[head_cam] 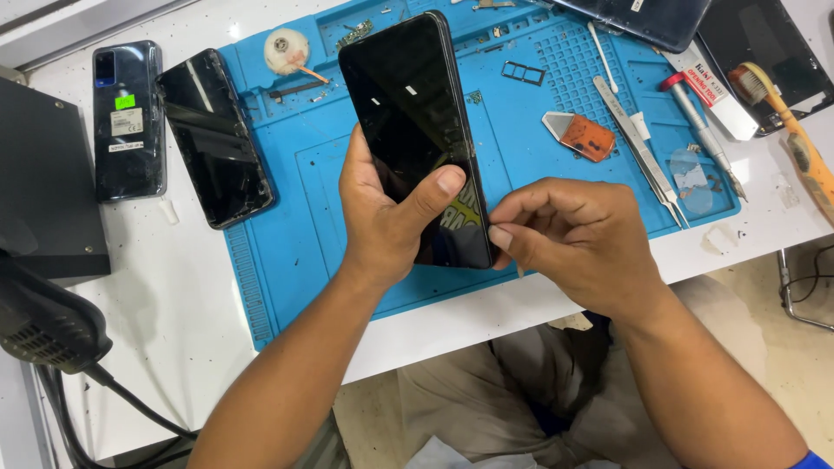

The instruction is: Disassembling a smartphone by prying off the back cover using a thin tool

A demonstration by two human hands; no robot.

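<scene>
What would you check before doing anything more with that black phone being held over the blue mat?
1. Left hand grips the black phone firmly, thumb across the screen: ok.
2. Right hand pinches at the phone's lower right edge: ok.
3. Any tool between those fingertips: cannot tell.
4. Blue mat lies under the phone: ok.
5. Tweezers lie within easy reach on the mat: ok.
6. Screen free of cracks: cannot tell, reflections only.

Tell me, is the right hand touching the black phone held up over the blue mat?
Touching. The head view shows the right hand with its fingertips pinched against the lower right edge of the black phone.
</scene>
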